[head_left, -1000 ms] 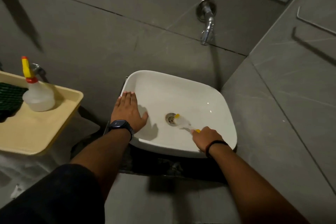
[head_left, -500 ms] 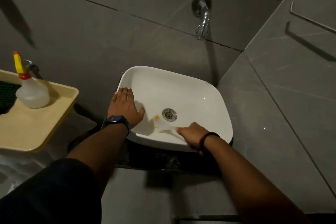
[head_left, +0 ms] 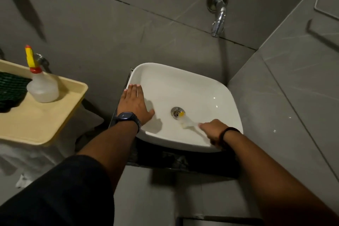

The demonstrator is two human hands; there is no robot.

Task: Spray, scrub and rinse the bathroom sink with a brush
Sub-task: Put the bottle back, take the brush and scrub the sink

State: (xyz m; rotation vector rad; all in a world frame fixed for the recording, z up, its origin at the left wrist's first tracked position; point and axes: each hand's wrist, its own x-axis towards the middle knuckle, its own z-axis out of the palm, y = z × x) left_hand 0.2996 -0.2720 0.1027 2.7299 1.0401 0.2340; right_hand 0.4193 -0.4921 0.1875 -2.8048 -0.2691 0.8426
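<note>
The sink (head_left: 211,86), a white basin against grey wall tiles, is being scrubbed by a person gripping a brush (head_left: 185,122).

The right hand (head_left: 213,131) is closing around the blurred handle, the bristle head sitting beside the drain (head_left: 177,113), while the left hand (head_left: 135,103) is lying flat and spread on the left rim. A tap (head_left: 218,18) is projecting above; a spray bottle (head_left: 43,86) is standing on a yellow tray (head_left: 45,124) to the left.
</note>
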